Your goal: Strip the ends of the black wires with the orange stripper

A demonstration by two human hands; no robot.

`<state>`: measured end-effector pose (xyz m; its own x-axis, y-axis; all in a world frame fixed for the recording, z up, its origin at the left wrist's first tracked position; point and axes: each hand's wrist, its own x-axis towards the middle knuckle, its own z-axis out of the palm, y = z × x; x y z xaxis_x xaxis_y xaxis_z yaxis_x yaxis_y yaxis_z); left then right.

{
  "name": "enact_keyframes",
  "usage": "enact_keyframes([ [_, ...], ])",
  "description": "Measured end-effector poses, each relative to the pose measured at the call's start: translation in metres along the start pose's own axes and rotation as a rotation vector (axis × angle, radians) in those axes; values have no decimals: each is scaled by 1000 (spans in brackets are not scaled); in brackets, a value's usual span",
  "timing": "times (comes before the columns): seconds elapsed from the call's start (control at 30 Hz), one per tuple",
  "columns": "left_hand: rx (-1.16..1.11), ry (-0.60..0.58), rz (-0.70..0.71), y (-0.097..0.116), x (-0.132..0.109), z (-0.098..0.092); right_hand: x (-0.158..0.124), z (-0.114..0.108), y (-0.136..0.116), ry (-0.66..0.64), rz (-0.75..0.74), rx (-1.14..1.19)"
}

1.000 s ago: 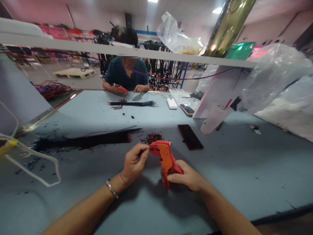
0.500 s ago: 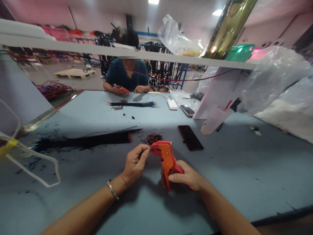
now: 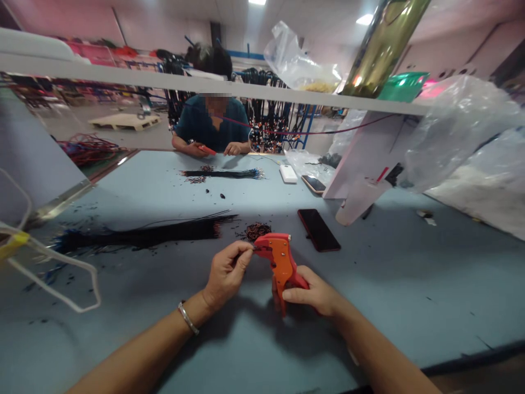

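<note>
My right hand is wrapped around the handles of a red and orange wire stripper, held upright over the table with its jaws pointing left. My left hand, with a silver bracelet at the wrist, has thumb and forefinger pinched right at the jaws. A short dark wire end shows between the fingertips and the jaws; the rest of that wire is hidden by the hand. Just behind the stripper lies a small heap of short black and copper-coloured pieces. A thick bundle of black wires stretches out to the left of it.
A dark phone lies beyond my right hand. Across the blue table a co-worker holds a red tool behind a smaller wire bundle. A white shelf spans above; a plastic cup leans at right.
Hardly anything differs. The wire stripper has shifted very slightly, while both hands keep their hold and the wire end stays at the jaws.
</note>
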<state>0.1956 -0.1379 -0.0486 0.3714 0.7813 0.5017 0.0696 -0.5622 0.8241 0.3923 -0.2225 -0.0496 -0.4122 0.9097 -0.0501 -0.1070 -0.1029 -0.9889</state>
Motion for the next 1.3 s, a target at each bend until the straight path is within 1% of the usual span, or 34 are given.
enact_keyframes([
  [0.17, -57, -38, -80, 2, 0, -1, -1, 0, 1, 18, -9, -20],
  [0.57, -193, -165, -227, 3, 7, -5, -2, -4, -2, -18, -5, -14],
  [0.77, -259, -161, -263, -6, 7, -6, 0, -2, -1, -42, -5, 12],
  [0.93, -322, -145, -295, -13, 7, -5, 2, 1, 4, 12, 2, -10],
  [1.13, -341, -126, -334, -13, 8, -4, 3, 4, 11, 41, 34, 13],
  [1.3, -340, -109, -341, -14, 7, -3, 5, 8, 12, 53, 26, 42],
])
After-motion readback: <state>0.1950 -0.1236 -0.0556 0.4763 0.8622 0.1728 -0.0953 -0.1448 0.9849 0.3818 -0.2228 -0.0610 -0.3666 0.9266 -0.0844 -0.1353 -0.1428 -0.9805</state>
